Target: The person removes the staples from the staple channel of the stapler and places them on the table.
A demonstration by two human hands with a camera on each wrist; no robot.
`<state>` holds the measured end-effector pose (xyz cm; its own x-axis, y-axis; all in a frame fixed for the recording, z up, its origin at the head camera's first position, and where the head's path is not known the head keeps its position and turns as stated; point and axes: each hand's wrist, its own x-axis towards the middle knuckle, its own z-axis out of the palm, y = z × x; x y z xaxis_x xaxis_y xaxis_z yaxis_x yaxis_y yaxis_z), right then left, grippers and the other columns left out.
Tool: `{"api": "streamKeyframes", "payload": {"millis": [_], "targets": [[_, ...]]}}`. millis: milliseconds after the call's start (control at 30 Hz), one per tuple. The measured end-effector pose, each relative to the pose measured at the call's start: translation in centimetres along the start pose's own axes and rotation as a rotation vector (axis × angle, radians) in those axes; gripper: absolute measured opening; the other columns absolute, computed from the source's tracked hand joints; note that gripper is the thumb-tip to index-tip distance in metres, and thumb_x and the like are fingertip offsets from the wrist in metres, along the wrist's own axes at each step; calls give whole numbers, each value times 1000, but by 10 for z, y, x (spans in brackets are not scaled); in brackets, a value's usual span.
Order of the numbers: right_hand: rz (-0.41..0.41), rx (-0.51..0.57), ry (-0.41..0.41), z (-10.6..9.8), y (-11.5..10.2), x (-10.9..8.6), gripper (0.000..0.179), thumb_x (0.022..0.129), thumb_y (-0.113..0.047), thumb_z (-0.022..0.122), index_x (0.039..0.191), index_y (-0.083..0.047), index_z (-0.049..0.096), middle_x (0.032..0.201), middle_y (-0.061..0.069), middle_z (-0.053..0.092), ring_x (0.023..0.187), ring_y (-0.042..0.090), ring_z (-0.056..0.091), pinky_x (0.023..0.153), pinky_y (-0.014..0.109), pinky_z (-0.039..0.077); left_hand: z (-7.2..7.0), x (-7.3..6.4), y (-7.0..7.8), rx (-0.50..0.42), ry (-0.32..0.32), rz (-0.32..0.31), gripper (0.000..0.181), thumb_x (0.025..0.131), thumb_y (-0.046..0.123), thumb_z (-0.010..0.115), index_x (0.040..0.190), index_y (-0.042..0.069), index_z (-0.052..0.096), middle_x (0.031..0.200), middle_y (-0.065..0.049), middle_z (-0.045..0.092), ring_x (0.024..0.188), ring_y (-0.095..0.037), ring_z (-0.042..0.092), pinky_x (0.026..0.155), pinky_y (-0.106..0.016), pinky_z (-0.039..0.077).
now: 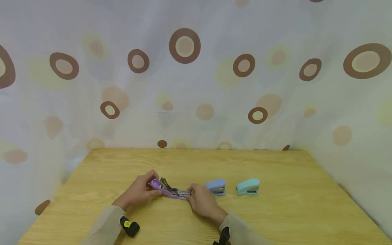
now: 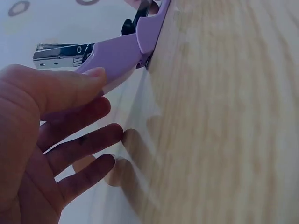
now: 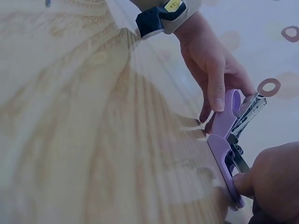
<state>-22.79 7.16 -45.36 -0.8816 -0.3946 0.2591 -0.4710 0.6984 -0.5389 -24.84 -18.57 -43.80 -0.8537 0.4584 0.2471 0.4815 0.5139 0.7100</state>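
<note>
A purple stapler (image 1: 166, 193) is folded wide open, low over the wooden table, its metal parts exposed. My left hand (image 1: 139, 193) pinches the rounded end of its cover; the left wrist view shows the thumb (image 2: 77, 86) along the purple shell and the other fingers spread below. At the opposite end my right hand (image 1: 202, 201) grips the base, and in the right wrist view its thumb (image 3: 245, 183) presses inside it. A metal staple channel (image 2: 60, 56) sticks up from the cover.
Just beyond my right hand stands a blue-violet stapler (image 1: 215, 185), and farther right a mint-green stapler (image 1: 248, 187). Both are closed. The wooden table (image 1: 275, 217) ends at a patterned cloth backdrop (image 1: 211, 85) behind and at the sides.
</note>
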Motion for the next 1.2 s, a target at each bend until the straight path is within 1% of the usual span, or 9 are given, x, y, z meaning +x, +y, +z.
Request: {"api": "streamKeyframes", "payload": {"millis": [200,400,467,567,700,767,900,1100,1200], "targets": [[-64,-41,11,2,-3,-5,12,88,-9,66,97,-3,63,57,-9,51,46,-4,37,42,15,32,2,-3,-5,10,7,-9,29,80,5,76,94,13,52,87,1,60,77,-7,58,70,-23,52],[-88,-71,14,-6,-5,4,14,88,-11,68,101,-9,64,55,-10,44,45,-1,34,43,17,28,-1,6,0,67,25,6,30,80,3,75,97,12,52,88,1,61,77,-11,56,68,-24,51],[-105,-51,0,-9,-5,7,16,87,-10,68,103,-10,64,56,-10,45,46,-1,36,44,18,30,-2,9,3,82,32,1,31,80,5,75,100,12,52,90,2,61,79,-11,55,70,-25,51],[-145,-40,-33,-13,-4,11,15,88,-10,68,102,-12,66,61,-8,48,51,0,39,47,18,33,-1,12,6,87,36,37,34,80,7,77,105,10,53,94,0,62,82,-11,56,73,-27,51],[-210,-83,-93,-16,-2,14,11,89,-10,64,98,-15,66,72,-6,47,58,2,40,53,18,35,5,15,10,97,35,99,38,79,12,79,109,7,56,96,-1,64,85,-11,59,76,-27,51],[-247,-110,-125,-18,0,15,11,90,-10,62,98,-16,65,76,-6,45,61,3,40,54,18,36,7,15,12,109,25,99,37,79,12,78,110,7,57,96,0,65,85,-12,60,77,-27,52],[-288,-123,-176,-21,2,17,11,91,-9,59,98,-17,63,80,-5,44,62,3,40,56,17,37,12,15,20,194,10,99,35,80,11,77,110,7,61,98,2,66,87,-12,61,77,-29,52],[-288,-121,-199,-24,9,20,11,91,-7,60,99,-14,62,83,-3,44,63,4,38,58,18,38,16,20,36,394,-36,205,24,79,6,73,102,9,64,92,0,66,81,-11,62,73,-30,52],[-274,-100,-218,-25,10,21,11,92,-8,59,101,-14,61,85,-2,43,63,4,37,59,18,38,15,23,42,478,-82,227,23,79,7,73,100,12,65,89,0,66,79,-10,62,70,-28,52]]}}
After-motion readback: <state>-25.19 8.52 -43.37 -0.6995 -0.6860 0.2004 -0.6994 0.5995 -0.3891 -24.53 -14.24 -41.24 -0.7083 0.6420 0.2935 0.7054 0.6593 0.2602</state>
